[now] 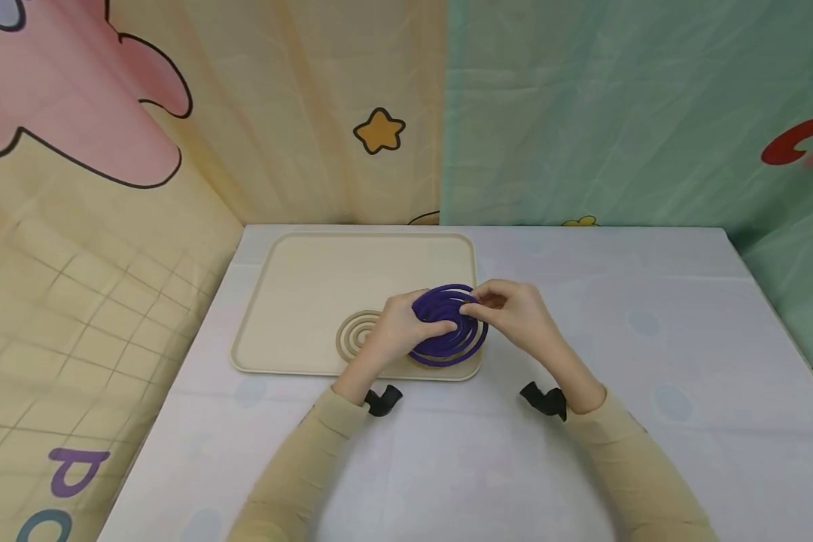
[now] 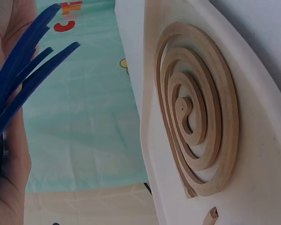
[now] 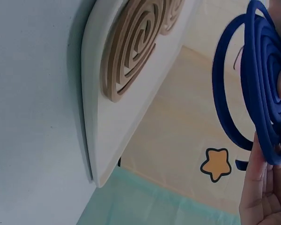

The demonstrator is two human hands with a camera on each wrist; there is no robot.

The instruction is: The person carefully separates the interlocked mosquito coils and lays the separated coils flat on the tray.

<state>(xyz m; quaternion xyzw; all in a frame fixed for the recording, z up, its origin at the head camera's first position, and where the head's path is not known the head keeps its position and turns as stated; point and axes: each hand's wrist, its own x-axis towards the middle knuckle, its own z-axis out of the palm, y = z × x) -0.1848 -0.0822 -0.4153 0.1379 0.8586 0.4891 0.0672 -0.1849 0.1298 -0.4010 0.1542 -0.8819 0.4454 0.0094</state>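
Pinched between both hands [image 1: 470,316], the purple spiral coil [image 1: 450,327] is mid-separation above the tray's [image 1: 298,278] five o'clock corner, needing gentle prying.

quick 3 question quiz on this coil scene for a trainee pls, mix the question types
1. True or false: both hands hold the purple spiral coil lifted above the beige plastic tray.
2. What lies flat on the tray beside the left hand?
3. The right hand pinches the coil at: A its upper edge, B its centre, C nowhere.

Key: 1 true. 2 a tan spiral coil; the right wrist view shows a second one under the purple coil. 3 A.
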